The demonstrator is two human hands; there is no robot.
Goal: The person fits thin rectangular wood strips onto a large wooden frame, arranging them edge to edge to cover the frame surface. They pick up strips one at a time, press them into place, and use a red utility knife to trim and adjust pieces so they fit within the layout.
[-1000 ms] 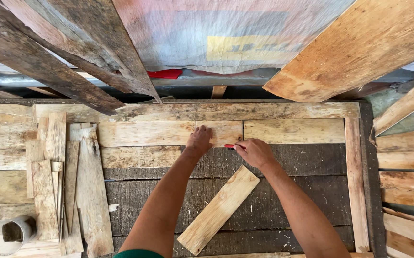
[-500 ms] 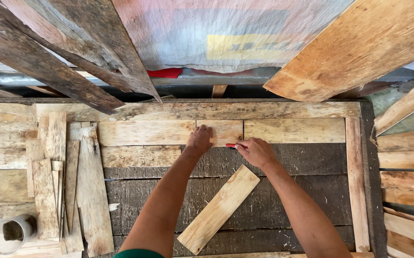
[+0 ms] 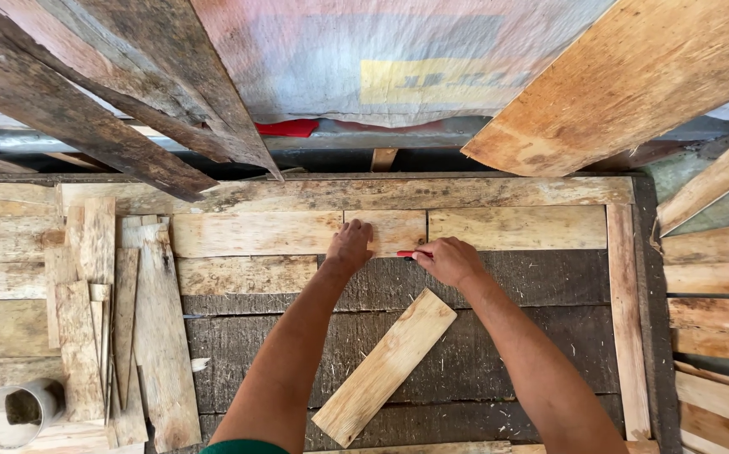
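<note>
Here, right hand (image 3: 449, 261) marks board (image 3: 385, 231) edge.

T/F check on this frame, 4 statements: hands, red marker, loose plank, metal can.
1. The left hand presses on the short pale board. True.
2. The right hand holds a blue tool. False: the red marker in it is red.
3. The loose plank lies at a slant between the forearms. True.
4. The metal can sits at the right edge. False: it is at the lower left, beside the stacked wood scraps.
</note>
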